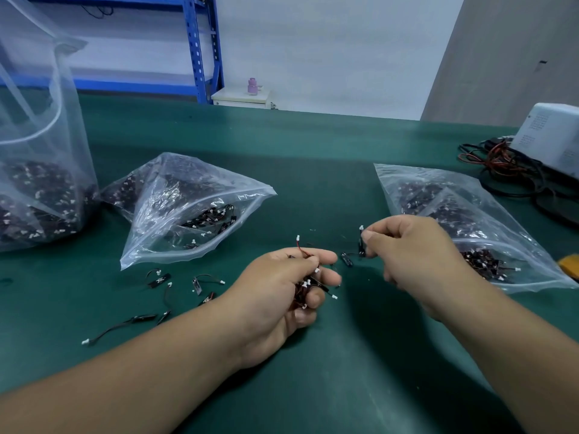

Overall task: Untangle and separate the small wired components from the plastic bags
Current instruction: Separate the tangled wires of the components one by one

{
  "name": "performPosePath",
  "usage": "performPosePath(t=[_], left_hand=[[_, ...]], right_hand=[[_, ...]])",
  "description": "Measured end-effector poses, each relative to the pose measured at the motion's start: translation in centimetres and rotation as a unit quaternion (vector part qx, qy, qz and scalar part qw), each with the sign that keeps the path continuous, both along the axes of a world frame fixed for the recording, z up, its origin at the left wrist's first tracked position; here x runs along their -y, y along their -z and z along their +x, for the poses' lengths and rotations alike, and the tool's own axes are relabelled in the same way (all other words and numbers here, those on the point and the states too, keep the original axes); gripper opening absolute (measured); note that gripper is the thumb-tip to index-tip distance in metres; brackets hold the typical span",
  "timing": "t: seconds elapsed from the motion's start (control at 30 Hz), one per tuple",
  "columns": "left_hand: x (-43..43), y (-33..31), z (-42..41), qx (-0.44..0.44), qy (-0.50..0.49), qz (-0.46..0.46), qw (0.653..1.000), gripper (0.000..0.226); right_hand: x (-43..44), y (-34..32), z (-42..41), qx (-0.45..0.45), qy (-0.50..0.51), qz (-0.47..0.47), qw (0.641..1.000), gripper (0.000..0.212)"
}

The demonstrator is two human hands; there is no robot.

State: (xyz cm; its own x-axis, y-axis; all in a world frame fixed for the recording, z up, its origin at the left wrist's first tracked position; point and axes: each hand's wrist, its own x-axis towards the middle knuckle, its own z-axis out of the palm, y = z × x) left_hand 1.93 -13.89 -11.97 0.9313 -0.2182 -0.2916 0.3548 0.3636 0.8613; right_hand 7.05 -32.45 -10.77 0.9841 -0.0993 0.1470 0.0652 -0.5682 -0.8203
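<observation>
The left hand (282, 292) is curled round a tangled clump of small black wired components (308, 285). Its fingers close over the bundle just above the desk, and red-and-black leads and tiny white plugs poke out between them. Just to its right, the right hand (407, 249) pinches a single black component (361, 242) between thumb and forefinger, with a white plug sticking up above the thumb. Another small black piece (347, 259) hangs in the gap between the two hands.

Left of the left hand, several separated components (197, 285) lie scattered on the desk, apart from one another. Beyond them a clear zip-top plastic bag (188, 208) lies slumped with its mouth toward the hands, partly filled with the same parts. A second clear plastic bag (454, 214) lies behind and beside the right hand. A tall clear plastic bag (40, 151) stands at the far left, its bottom packed dark with parts.

The desk (313, 151) is covered by a dark green mat. At its right edge sit a white box-shaped device (551, 133) and a heap of red and black cables (501, 164). Behind the desk, against a pale wall, stand blue metal shelving (203, 48) and a low white cabinet (241, 97) carrying a small pink bottle (252, 86).

Each component is a short black bar with a thin dark lead ending in a white plug.
</observation>
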Motion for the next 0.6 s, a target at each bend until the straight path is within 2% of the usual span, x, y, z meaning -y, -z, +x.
performPosePath(t=[0.07, 0.13, 0.2, 0.27, 0.4, 0.47, 0.6], left_hand=[[0.0, 0.1, -0.1, 0.010, 0.004, 0.013, 1.000, 0.020], [0.1, 0.1, -0.1, 0.019, 0.005, 0.026, 0.999, 0.019], [0.3, 0.1, -0.2, 0.027, 0.001, 0.039, 0.999, 0.014], [0.4, 0.0, -0.3, 0.035, -0.003, 0.045, 0.998, 0.007], [0.3, -0.2, -0.5, 0.057, 0.033, 0.058, 0.996, 0.005], [0.4, -0.2, -0.6, 0.070, 0.041, 0.061, 0.995, 0.005], [0.3, 0.0, -0.6, 0.080, 0.046, 0.056, 0.994, 0.009]], right_hand=[[0.2, -0.1, 0.0, 0.040, 0.024, -0.106, 0.993, 0.020], [-0.1, -0.3, -0.4, 0.067, 0.019, -0.142, 0.987, 0.025], [-0.6, -0.4, -0.7, 0.074, -0.029, -0.113, 0.990, 0.026], [-1.3, -0.7, -1.2, 0.083, -0.088, -0.068, 0.990, 0.018], [-2.3, -1.2, -2.4, 0.079, -0.194, -0.006, 0.978, 0.012], [-2.4, -1.3, -2.7, 0.084, -0.214, -0.004, 0.973, 0.006], [-2.3, -1.4, -2.7, 0.114, -0.197, -0.036, 0.973, 0.018]])
